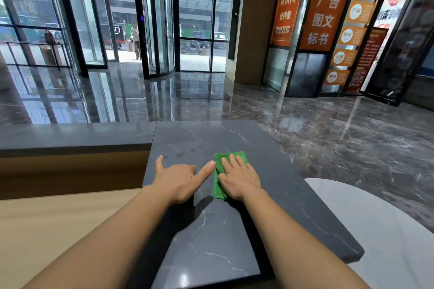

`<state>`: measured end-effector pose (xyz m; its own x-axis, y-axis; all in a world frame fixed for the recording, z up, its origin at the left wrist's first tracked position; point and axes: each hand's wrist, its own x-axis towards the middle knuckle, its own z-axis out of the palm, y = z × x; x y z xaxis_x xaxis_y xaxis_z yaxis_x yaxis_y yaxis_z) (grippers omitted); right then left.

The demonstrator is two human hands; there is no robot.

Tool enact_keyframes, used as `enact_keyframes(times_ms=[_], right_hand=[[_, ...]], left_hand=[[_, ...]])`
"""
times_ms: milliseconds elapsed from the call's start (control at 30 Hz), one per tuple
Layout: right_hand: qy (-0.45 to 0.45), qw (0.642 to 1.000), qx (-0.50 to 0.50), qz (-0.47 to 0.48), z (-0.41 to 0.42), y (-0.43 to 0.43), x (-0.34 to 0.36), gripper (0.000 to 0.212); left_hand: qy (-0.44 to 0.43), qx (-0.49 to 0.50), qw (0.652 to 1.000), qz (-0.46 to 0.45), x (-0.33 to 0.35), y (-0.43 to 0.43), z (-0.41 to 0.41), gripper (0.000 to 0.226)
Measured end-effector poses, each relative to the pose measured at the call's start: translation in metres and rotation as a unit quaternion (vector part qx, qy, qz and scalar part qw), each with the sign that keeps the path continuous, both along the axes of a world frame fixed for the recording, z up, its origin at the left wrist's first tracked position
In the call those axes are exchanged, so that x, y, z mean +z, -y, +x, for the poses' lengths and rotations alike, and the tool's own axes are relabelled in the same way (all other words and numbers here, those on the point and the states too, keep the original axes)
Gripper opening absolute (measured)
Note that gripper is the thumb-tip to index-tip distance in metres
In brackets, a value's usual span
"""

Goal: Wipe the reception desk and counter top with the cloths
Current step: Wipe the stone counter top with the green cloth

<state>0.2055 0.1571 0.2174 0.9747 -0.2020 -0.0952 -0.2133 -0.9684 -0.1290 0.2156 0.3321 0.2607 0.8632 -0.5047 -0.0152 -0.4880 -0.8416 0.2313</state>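
On the dark counter top (206, 230) | my right hand (239, 178) presses flat on one green cloth (219, 185) | my left hand (180, 180) open, fingers spread, resting on stone

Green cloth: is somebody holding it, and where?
Nothing is gripped. The right hand lies flat on the green cloth, pressing its middle onto the dark marble counter top.

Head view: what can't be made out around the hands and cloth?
All head view.
1. Green cloth: middle hidden under the right hand pressed flat on it.
2. Left hand: middle fingers hidden behind its own knuckles.
3. Counter top: near end cut off by bottom edge.
4. Pale round surface: cut off by right edge.
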Motion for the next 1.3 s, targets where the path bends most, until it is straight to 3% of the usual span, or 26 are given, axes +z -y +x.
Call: enact_keyframes(times_ms=[233,500,767,900,1067,1200,1300], right_hand=[[0.012,1.0,-0.024,0.008,-0.014,0.062,0.0,0.062],[0.026,0.995,-0.091,-0.015,-0.05,0.145,-0.003,0.062],[0.039,0.99,-0.137,-0.009,-0.064,0.105,-0.007,0.061],[0.046,0.995,-0.089,-0.002,-0.064,0.047,-0.01,0.063],[0.032,0.999,-0.011,0.011,-0.061,0.002,-0.008,0.063],[0.033,0.999,0.008,0.028,-0.069,0.014,-0.006,0.063],[0.039,0.999,-0.015,0.028,-0.077,0.042,-0.004,0.064]], left_hand=[[-0.012,0.024,0.999,0.019,-0.002,0.028,-0.002,0.123],[0.013,0.03,0.999,0.017,-0.017,0.031,-0.021,0.119],[-0.007,0.014,0.996,0.09,-0.01,0.012,-0.039,0.147],[-0.039,0.006,0.992,0.124,-0.008,0.003,-0.044,0.151],[-0.04,0.035,0.986,0.157,-0.01,0.009,-0.049,0.128],[-0.08,0.069,0.979,0.177,-0.01,0.02,-0.044,0.125],[-0.098,0.07,0.978,0.168,-0.003,0.025,-0.045,0.098]])
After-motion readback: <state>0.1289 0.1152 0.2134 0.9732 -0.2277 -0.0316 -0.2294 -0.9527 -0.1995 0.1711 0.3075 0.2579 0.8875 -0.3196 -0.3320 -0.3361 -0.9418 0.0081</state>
